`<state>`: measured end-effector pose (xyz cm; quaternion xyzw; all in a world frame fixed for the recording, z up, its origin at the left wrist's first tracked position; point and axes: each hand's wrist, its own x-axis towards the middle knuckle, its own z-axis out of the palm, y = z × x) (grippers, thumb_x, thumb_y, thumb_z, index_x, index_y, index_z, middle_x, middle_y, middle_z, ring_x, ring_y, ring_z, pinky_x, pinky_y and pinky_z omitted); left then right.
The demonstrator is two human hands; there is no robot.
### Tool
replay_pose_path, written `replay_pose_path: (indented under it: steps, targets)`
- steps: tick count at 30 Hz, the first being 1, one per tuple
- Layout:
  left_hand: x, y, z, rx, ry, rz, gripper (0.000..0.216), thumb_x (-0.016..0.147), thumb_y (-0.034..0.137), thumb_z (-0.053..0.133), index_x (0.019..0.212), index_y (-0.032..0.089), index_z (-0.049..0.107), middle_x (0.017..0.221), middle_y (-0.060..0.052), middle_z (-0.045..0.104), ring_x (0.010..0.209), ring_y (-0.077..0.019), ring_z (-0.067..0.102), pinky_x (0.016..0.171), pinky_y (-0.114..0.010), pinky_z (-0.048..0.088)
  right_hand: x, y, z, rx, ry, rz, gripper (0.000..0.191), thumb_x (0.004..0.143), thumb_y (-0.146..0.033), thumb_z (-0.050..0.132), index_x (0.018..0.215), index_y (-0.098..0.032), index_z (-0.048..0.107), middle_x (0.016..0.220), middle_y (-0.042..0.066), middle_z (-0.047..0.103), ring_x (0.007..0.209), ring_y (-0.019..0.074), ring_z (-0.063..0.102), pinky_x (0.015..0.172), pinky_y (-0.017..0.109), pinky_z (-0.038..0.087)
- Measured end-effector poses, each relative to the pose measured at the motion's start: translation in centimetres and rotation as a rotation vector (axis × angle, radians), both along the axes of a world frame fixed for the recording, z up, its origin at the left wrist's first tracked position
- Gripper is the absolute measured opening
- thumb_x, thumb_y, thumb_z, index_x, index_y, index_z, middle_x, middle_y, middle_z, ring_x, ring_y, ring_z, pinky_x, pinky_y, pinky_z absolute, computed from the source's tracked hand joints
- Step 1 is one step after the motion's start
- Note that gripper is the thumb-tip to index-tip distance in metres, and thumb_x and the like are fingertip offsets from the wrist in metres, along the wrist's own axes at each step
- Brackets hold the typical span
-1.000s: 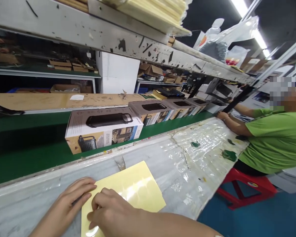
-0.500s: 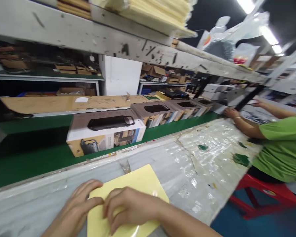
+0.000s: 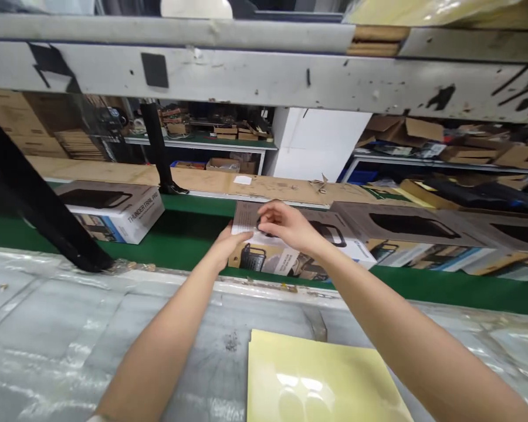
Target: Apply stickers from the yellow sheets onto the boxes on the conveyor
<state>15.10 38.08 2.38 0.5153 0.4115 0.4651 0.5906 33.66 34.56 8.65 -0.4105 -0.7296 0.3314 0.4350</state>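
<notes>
A printed cardboard box (image 3: 268, 258) with a black device pictured on it lies in front of me on the green belt (image 3: 189, 234). My left hand (image 3: 229, 243) grips its left end, the thumb along the top edge and the other fingers partly hidden. Over the box's top, my right hand (image 3: 288, 225) is closed, thumb and fingers bent together. Anything pinched between them is too small or clear to make out. Nearer to me, a yellow sheet (image 3: 334, 375) with glossy, round outlines lies on the plastic-covered table (image 3: 193, 357), below my right forearm.
Another printed box (image 3: 136, 217) stands on the belt to the left, behind a slanting black post (image 3: 61, 217). More boxes (image 3: 422, 234) line the belt to the right. A white metal beam (image 3: 246, 76) crosses above. Behind the belt runs a brown board (image 3: 273, 187).
Both hands have left the yellow sheet and reached forward to the box on the belt. My view has turned left, so the co-worker in green is out of sight.
</notes>
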Motion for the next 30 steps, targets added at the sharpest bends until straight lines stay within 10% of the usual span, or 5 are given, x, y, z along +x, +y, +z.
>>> replay_pose_path:
  steps: [10,24,30]
  targets:
    - [0.1,0.7,-1.9,-0.16,-0.256,0.019,0.064,0.056,0.023,0.082,0.118,0.019,0.067,0.106,-0.006,0.075,0.102,-0.0282,0.069,0.094,-0.037,0.048,-3.9,11.8,-2.1,0.002,-0.177,0.118,0.024,0.079,-0.021,0.064,0.101,-0.021,0.055,0.079,-0.002,0.061,0.074,0.0163,0.062,0.073,0.03,0.05]
    - [-1.0,0.8,-1.8,-0.153,-0.237,0.008,0.061,0.06,0.023,0.078,0.12,0.02,0.066,0.108,-0.007,0.075,0.105,-0.0297,0.069,0.096,-0.038,0.048,-4.1,13.8,-4.6,0.232,-0.431,-0.132,0.033,0.085,-0.009,0.048,0.113,-0.016,0.063,0.107,0.012,0.069,0.093,0.0245,0.066,0.087,0.044,0.054]
    - [-1.3,1.4,-1.9,-0.145,-0.252,0.028,0.058,0.055,0.022,0.081,0.112,0.018,0.07,0.104,-0.007,0.075,0.105,-0.0315,0.07,0.097,-0.038,0.05,-4.4,11.1,-3.1,0.37,-0.685,0.145,0.036,0.086,-0.002,0.05,0.107,-0.019,0.074,0.119,0.01,0.072,0.119,0.0261,0.06,0.105,0.043,0.046]
